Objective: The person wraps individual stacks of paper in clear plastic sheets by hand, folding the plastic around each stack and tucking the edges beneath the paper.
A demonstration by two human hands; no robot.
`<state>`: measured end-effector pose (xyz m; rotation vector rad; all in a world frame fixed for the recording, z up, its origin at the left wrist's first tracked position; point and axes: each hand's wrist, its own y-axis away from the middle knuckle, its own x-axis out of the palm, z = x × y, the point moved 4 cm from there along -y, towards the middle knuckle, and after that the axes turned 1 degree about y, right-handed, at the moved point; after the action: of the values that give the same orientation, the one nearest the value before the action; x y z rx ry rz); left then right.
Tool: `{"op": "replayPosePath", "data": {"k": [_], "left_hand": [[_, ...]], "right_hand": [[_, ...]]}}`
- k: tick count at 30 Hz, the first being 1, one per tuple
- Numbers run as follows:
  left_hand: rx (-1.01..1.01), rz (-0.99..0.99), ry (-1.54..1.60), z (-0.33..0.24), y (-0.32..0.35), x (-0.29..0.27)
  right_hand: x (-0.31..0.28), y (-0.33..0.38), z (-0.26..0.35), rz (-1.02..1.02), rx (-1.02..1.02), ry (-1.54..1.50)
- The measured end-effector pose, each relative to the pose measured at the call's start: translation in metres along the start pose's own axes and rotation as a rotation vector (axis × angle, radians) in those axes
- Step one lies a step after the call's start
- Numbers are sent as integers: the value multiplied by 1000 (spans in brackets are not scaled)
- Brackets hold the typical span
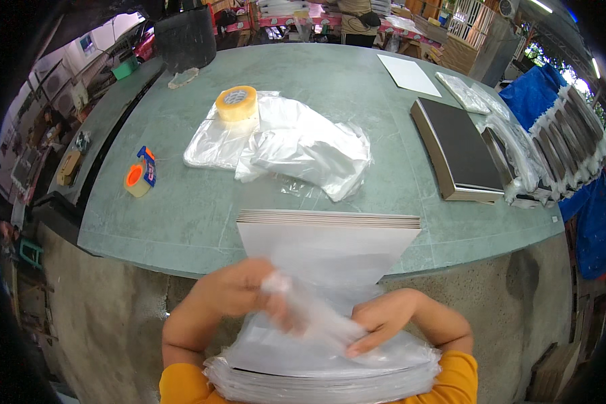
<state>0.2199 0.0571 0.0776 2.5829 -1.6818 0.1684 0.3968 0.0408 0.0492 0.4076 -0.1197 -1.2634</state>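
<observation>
A yellow tape roll (236,102) rests on crumpled plastic bags (296,148).

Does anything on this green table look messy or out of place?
Mostly the clear plastic bags in the middle: they lie crumpled in a loose heap, with the yellow tape roll sitting on one edge. The white board stack also juts past the table's near edge. Nothing looks spilled or broken.

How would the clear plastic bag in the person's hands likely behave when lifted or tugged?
The clear plastic bag is probably floppy: it crumples and bunches between the left hand and right hand. It is likely very light, being thin and see-through. Its glossy surface suggests it may slip over the white boards.
</observation>
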Motion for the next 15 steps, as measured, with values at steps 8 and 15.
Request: {"op": "replayPosePath", "data": {"k": [8,15], "left_hand": [[-459,-165,-1475,33,11,-1],[-626,109,-1745,24,11,6]], "right_hand": [[22,55,26,-663,-2,483],[21,62,-9,-600,572,948]]}}
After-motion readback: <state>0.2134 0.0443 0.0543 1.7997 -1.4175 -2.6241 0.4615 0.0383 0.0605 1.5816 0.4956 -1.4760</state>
